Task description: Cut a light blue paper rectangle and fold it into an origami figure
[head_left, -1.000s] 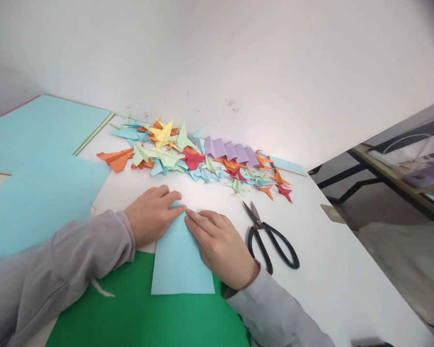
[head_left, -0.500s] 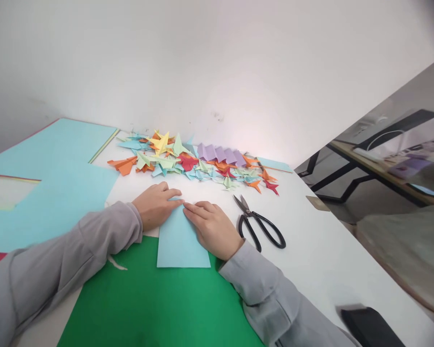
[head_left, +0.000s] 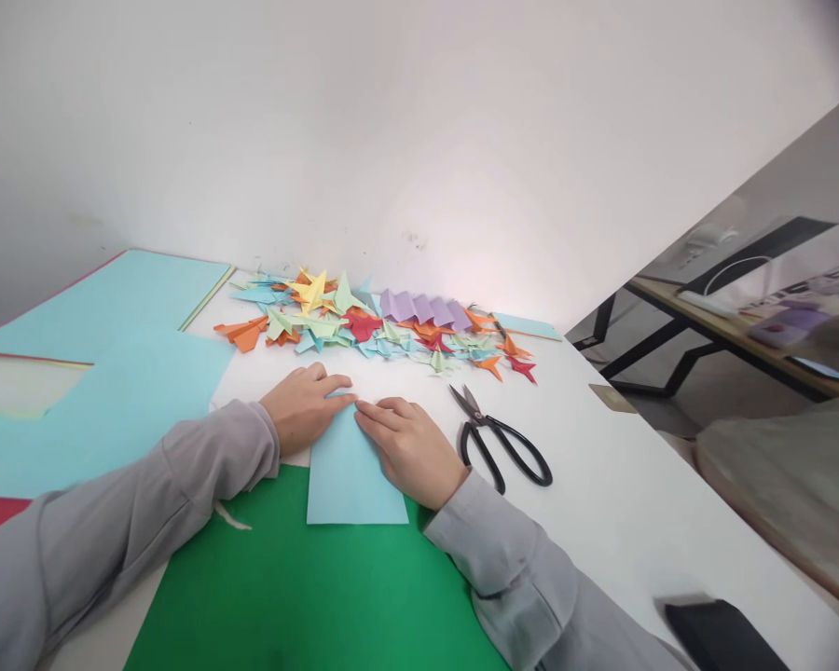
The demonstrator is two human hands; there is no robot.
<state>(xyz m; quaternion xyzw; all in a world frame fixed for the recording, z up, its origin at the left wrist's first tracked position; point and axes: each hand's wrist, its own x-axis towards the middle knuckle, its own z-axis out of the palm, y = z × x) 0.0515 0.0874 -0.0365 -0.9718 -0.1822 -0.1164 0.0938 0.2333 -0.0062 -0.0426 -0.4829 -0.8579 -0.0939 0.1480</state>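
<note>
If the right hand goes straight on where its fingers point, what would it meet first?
Most likely the left hand, just ahead on the small light blue paper; whether it touches the right hand is unclear.

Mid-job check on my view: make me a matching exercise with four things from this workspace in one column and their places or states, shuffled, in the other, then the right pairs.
Things
1. Scissors
2. Small blue paper
3. Green sheet
4. Purple pleated paper

Places or states
A. Partly beneath the near end of the small blue paper
B. To the right of the right hand, blades apart
C. Among the folded paper pieces near the wall
D. Under the fingers of both the left hand and the right hand

Pairs: 1-B, 2-D, 3-A, 4-C
</note>
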